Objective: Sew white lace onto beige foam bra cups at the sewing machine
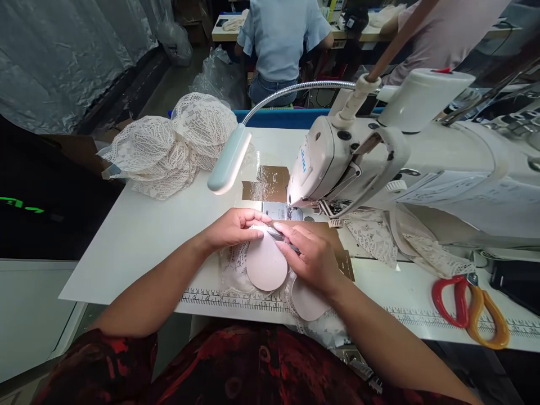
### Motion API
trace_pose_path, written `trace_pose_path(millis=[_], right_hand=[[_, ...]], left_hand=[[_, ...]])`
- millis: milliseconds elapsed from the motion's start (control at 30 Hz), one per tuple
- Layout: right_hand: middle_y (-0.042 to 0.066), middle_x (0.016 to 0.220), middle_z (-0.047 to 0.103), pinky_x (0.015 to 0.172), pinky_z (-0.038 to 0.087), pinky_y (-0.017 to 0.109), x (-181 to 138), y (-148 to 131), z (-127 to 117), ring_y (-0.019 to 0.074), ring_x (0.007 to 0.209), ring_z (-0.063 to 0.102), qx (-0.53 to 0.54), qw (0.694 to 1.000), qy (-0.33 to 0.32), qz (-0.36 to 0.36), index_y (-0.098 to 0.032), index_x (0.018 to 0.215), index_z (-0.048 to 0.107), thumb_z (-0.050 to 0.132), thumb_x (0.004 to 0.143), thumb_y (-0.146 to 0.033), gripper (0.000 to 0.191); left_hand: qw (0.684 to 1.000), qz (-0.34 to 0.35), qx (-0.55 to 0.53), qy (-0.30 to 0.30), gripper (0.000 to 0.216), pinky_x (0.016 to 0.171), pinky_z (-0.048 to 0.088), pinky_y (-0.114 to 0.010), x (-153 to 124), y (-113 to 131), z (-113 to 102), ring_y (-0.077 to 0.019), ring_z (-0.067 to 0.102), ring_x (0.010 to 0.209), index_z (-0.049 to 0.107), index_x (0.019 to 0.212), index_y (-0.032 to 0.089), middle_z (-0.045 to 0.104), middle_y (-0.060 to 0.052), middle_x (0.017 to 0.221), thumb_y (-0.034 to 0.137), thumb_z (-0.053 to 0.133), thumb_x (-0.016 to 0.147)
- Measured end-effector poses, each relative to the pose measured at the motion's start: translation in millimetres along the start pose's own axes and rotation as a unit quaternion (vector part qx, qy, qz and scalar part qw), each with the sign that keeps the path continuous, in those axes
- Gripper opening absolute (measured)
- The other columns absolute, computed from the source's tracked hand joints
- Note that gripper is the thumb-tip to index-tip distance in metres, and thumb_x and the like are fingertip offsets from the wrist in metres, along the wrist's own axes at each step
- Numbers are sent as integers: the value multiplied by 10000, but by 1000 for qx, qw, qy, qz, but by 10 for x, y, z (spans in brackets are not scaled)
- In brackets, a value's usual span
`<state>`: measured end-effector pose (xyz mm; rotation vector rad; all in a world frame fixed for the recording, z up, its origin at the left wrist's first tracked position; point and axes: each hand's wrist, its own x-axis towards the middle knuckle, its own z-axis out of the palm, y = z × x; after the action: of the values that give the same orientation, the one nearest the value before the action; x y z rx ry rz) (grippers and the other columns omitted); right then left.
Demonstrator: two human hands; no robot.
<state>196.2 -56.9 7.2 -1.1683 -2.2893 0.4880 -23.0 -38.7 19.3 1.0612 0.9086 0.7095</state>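
In the head view, a pale pink rounded pad, like a bra cup, lies with white lace just before the sewing machine's needle area. My left hand pinches the upper edge of this pad, thumb on top. Closed around small grey metal thread snips, my right hand has its fingertips at the same edge, close to the left fingers. The snips' blades are mostly hidden by the fingers. Partly under my right wrist lies a second pale pad with lace trim.
A white sewing machine stands at the right, its lamp arching over the table. Lace pieces are heaped at the back left. Scissors with red and orange handles lie at the right front. Another person sits beyond.
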Motion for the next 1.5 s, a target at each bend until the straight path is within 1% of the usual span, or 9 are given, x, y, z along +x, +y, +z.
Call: trace_pose_path(millis=[233,400,533,700,867,967,1167,1267,1500], right_hand=[[94,892,696,682,486,321,7,-15,-14,200,766,621,-37,999,2,-5,-165,1225,622,431,929,-335,392],[102,914,699,712,491,327,-4,9,2,204,781,623,-35,999,17,-10,-165,1229,622,446,924,-329,388],[108,877,693,705,493,330,-3,11,6,204,756,617,-34,999,26,-22,-141,1224,623,455,921,-307,384],[96,884,704,703,511,306,0,6,30,190,762,635,-58,996,51,-44,-136,1193,630,467,922,-291,352],[74,894,718,675,525,281,5,12,59,171,738,655,-66,987,116,-87,-131,1155,635,536,892,-229,298],[78,924,722,677,531,277,7,13,60,168,743,660,-67,984,128,-102,-124,1154,631,562,879,-209,296],[68,900,722,649,522,290,1,22,68,179,742,657,-97,978,134,-124,-135,1198,616,579,873,-207,335],[66,910,725,663,523,297,-2,28,74,184,758,659,-96,979,121,-133,-146,1207,617,576,873,-196,340],[67,900,728,720,534,309,7,20,76,188,804,669,-66,985,77,-137,-159,1217,618,511,879,-134,355]], left_hand=[[1000,19,17,-1,377,832,501,-252,-7,-10,13,-161,665,932,646,1101,121,707,-102,1052,206,742,747],[1000,13,12,0,376,829,506,-251,-14,-17,14,-160,669,924,646,1111,131,713,-96,1041,213,739,755],[1000,10,3,2,371,826,506,-248,-16,-15,32,-156,671,900,653,1098,130,721,-87,1008,211,747,748],[1000,6,-7,4,341,836,505,-260,-17,0,60,-150,670,874,664,1073,134,726,-76,968,231,743,756],[1000,-6,-10,16,306,844,501,-283,-16,13,80,-156,665,854,679,1011,121,725,-77,939,243,754,741],[1000,-8,-14,15,277,835,497,-281,-14,17,84,-147,656,833,687,978,126,722,-64,918,246,754,737],[999,-29,-14,3,204,692,486,-211,-21,29,93,-99,611,705,687,882,110,681,-26,780,257,737,749],[999,-45,-16,10,181,618,461,-184,-25,41,100,-75,579,632,668,806,108,646,1,703,256,744,736],[998,-65,-16,4,244,666,496,-240,-6,48,128,-127,627,685,674,849,97,688,-46,777,277,755,705]])
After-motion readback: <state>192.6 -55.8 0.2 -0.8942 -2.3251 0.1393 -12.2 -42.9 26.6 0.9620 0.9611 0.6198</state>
